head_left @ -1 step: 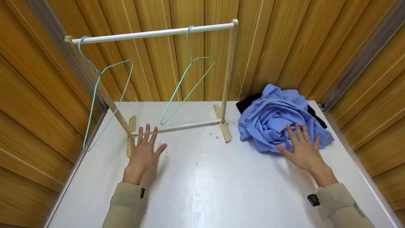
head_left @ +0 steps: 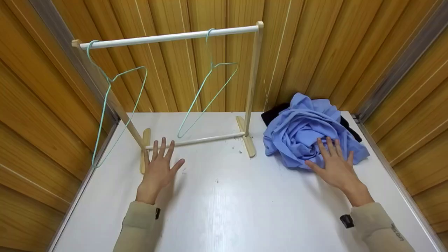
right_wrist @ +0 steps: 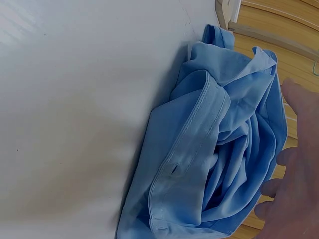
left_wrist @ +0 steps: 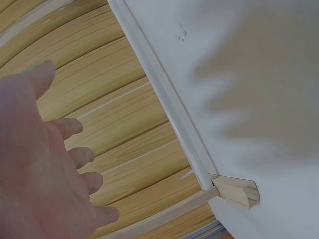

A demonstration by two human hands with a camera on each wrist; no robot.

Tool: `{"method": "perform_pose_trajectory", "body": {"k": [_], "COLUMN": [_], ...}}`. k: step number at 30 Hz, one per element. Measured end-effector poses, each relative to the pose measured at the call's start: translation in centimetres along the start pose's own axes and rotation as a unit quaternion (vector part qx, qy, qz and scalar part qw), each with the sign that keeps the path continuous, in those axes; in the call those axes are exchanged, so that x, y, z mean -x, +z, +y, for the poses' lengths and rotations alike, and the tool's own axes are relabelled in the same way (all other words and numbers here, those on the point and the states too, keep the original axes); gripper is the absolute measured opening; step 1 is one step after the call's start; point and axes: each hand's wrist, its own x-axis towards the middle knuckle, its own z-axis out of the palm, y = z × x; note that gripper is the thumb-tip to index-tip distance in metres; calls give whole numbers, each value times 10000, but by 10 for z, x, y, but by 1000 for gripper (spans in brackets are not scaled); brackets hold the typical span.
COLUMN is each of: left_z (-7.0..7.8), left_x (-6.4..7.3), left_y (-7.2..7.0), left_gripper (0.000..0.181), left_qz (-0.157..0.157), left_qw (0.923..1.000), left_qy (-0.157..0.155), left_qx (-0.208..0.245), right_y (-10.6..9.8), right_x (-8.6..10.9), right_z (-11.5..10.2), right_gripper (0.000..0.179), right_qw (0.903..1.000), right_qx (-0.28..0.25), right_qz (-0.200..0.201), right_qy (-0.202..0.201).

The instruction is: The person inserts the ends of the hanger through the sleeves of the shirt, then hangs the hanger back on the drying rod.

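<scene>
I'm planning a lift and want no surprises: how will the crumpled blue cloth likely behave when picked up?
The blue cloth will probably be floppy, since it lies in soft, loose folds. It may unfurl as it rises, being bunched up in a heap. Its edge band might stay slightly firmer, judging by the stitching.

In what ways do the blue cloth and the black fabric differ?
Colour: the blue cloth is light blue, the black fabric black.
Visibility: the blue cloth is mostly in plain view; the black fabric only peeks out behind it, on both sides.
Detail: the blue cloth shows many folds; on the black fabric, none are clear.
Both share one pile.
</scene>
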Motion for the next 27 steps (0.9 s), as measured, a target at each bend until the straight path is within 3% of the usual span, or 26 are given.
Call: {"method": "perform_pose_trajectory", "body": {"k": [27], "left_z": [6], "left_x": [1], "left_y": [5], "left_gripper": [76], "left_qz": [-356], "left_qw": [9992], "left_qy": [-74], "left_qx": [178], "right_y": [5], "right_x": [-9], "right_z": [23], "right_gripper": [109], "right_qw": [9979], "right_qx": [-600], "right_qz": [260], "right_qy": [-30]}}
